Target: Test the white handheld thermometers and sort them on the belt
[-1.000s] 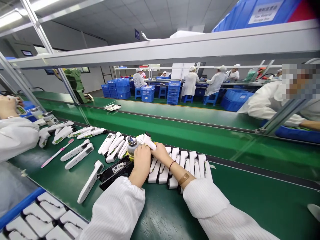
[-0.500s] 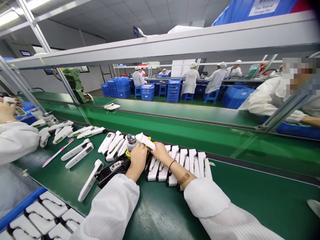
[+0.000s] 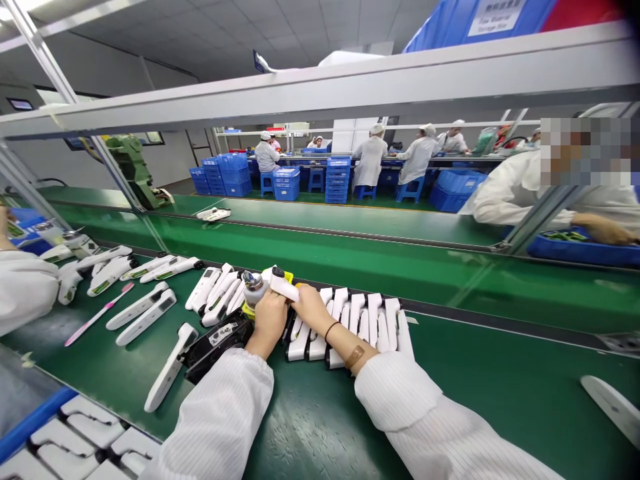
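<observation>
The head view has the white device (image 3: pixel 285 287) held up in front of the person, above the green table (image 3: pixel 320 420), just beside the bottle (image 3: pixel 254 295). The device's visible barrel slants, its long axis running from a black end at upper left down to a plain white end at lower right; the rest is partly behind the hands.

The right hand (image 3: pixel 311 309) has its fingers clamped on the lower right end. The left hand (image 3: pixel 271 317) is curled against the device from below, backs of the fingers showing; how far its fingers are open cannot be told, as the tips are hidden.

The bottle, metal-topped, stands in a yellow tray (image 3: pixel 249 311), partly covered by the left hand. A black box (image 3: pixel 213 347) with a labelled side lies tilted near the left wrist; its inside cannot be made out. At lower left, a blue-rimmed crate (image 3: pixel 37 421) holds white devices laid in rows. Across the line at right, a blue bin (image 3: pixel 585 252) contains small green pieces, with a co-worker's hand (image 3: pixel 607 229) over it. More white devices (image 3: pixel 357 320) lie side by side beyond the right forearm.
</observation>
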